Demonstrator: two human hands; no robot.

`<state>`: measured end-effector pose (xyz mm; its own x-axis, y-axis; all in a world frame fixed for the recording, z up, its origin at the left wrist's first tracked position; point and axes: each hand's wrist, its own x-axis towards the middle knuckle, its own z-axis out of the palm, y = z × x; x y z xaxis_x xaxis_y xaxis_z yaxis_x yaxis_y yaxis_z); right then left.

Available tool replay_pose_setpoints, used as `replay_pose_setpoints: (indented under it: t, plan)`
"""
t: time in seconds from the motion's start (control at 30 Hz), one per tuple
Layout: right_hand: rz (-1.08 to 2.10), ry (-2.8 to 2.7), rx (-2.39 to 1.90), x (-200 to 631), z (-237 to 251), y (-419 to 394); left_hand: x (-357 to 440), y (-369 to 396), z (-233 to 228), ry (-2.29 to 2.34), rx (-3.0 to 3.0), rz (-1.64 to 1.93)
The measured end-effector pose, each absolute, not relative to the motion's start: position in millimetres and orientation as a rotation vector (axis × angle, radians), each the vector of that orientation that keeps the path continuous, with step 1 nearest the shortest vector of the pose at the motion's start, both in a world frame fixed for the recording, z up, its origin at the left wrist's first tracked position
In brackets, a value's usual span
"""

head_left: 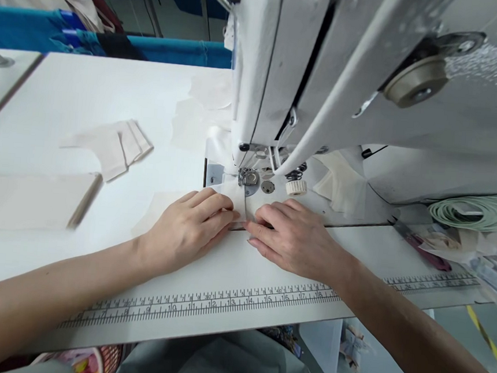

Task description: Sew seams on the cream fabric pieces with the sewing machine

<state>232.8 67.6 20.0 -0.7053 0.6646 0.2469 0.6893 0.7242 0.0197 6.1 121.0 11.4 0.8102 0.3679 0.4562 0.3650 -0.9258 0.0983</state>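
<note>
A small piece of thin white fabric (235,193) lies at the needle area of a white sewing machine (258,77), partly under the presser foot (246,176). On its left part rests my left hand (184,224), fingers curled, with thumb and forefinger closed at the front edge. My right hand (294,237) is just right of it, fingertips bent together at the fabric's right edge. Both hands are close together in front of the foot. The fingers hide much of the cloth, and its left end shows pale beside my left wrist.
Left on the table lie a stack of cut white pieces (25,199) and some folded pieces (119,146). A ruler tape (203,304) runs along the front edge. At right are pale fabric scraps (340,183), a green coiled strip (481,211) and dark-red-handled snips (429,253).
</note>
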Motion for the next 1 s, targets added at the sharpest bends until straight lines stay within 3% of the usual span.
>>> replay_pose_setpoints:
  t: [1.0]
  plan:
    - [-0.034, -2.699, -1.069, 233.8, 19.3, 67.0, 8.3, 118.4, 14.5, 0.501, 3.131, 0.754]
